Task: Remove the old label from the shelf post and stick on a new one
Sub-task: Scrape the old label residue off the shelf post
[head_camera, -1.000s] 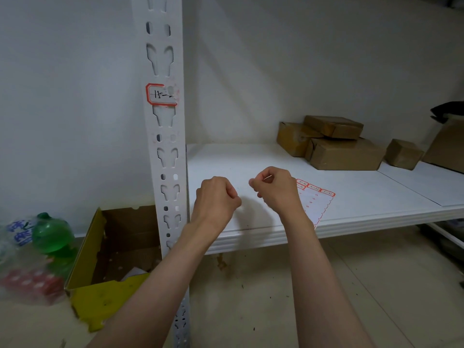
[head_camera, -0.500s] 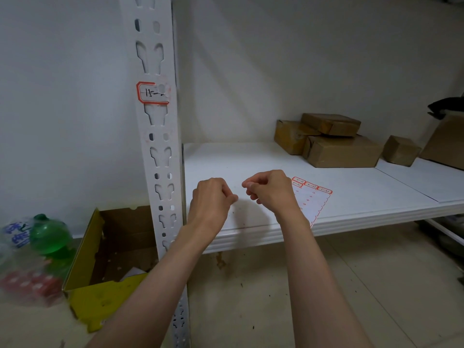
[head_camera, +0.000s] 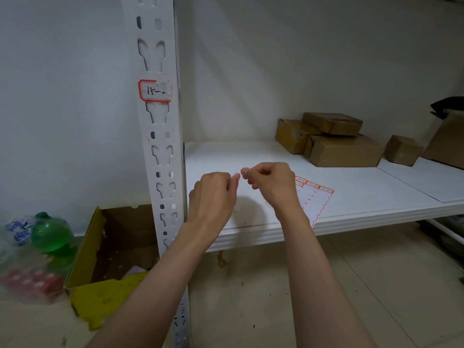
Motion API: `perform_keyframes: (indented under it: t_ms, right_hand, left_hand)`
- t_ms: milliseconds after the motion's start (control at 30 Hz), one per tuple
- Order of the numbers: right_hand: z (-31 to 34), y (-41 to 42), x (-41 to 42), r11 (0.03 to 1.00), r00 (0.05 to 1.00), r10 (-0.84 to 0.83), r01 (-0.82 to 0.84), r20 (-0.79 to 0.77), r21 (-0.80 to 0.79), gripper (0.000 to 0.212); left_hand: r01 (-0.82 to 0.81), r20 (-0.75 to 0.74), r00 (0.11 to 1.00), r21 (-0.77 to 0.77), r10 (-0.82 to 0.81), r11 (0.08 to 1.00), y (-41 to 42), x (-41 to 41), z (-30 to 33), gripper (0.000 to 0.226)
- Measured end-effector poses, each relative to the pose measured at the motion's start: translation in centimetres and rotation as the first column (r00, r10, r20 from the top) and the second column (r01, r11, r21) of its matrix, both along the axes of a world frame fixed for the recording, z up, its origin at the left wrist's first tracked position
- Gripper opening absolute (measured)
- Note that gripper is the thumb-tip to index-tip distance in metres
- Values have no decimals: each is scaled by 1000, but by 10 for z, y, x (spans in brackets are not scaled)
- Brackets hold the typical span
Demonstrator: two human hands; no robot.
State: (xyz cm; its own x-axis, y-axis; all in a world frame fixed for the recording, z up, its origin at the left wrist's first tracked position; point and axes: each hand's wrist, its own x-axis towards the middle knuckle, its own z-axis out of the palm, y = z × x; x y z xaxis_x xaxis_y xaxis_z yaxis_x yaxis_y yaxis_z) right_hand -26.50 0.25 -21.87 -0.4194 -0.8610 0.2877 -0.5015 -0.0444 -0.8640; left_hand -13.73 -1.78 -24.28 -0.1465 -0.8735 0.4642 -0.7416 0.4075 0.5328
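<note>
Left hand (head_camera: 213, 194) and right hand (head_camera: 272, 183) raised side by side over the front of the white shelf board (head_camera: 351, 192), fingertips almost meeting. Both have fingers curled in. Fingertips blurred; cannot tell whether either hand pinches anything between them.

Old label: white sticker with red border and black handwriting (head_camera: 155, 91), stuck on the front face of the white perforated metal shelf post (head_camera: 160, 151), at about 11 o'clock from the hands and well above them. Its right part looks torn or scuffed; left border intact. Faint reddish residue on the post just below it.

Sheet of red-bordered white labels (head_camera: 315, 198) lies flat on the shelf board, at 3 o'clock from the right hand and partly hidden behind its wrist. A few labels with writing remain along the far edge of the sheet.

At 1 to 2 o'clock, near the back wall: stack of brown cardboard parcels (head_camera: 344, 150), one smaller parcel (head_camera: 403, 149) just to its right, a larger carton (head_camera: 449, 144) at the frame edge.

On the floor at 8 o'clock: open yellow cardboard box (head_camera: 100, 292) beside the post base. Left of it, a green plastic bottle (head_camera: 50, 233) inside a clear bag, blurred.
</note>
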Motion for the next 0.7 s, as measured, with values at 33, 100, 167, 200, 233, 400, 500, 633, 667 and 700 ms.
perform_keyframes:
  t_ms: [33,100,167,200,233,400,500,633,667,700]
  right_hand:
    - [2,0,2,999,1000,-4,5,9,-39,28]
    - [6,-2,7,992,999,-6,12,51,-123,34]
    - [12,-5,13,978,996,22,-4,83,-209,29]
    - [16,-6,17,966,995,45,-20,91,-259,29]
    - [20,-5,20,949,993,67,-33,98,-312,31]
    - [46,9,41,840,947,278,-160,158,-518,15]
    - [59,13,62,800,901,377,-199,215,-566,16]
    - [76,10,93,802,888,417,-258,195,-538,29]
    - [79,8,99,807,876,441,-293,195,-512,31]
    - [81,7,105,809,859,471,-328,202,-488,33]
  left_hand:
    - [-4,10,1000,-59,5,998,3,-2,3,34]
    - [58,4,998,-102,-58,993,10,-3,12,13]
    - [124,1,992,-141,-126,982,13,-3,20,51]
    - [137,-42,988,-175,-146,975,15,-3,27,53]
    - [142,-93,981,-238,-168,961,19,-1,34,47]
    - [20,-279,929,-619,-243,786,33,12,73,9]
    - [-66,-364,882,-723,-298,688,36,32,98,8]
    - [-295,-517,813,-763,-268,576,25,68,118,15]
    - [-336,-571,777,-733,-266,592,22,75,119,17]
    - [-348,-624,736,-681,-263,645,20,82,120,20]
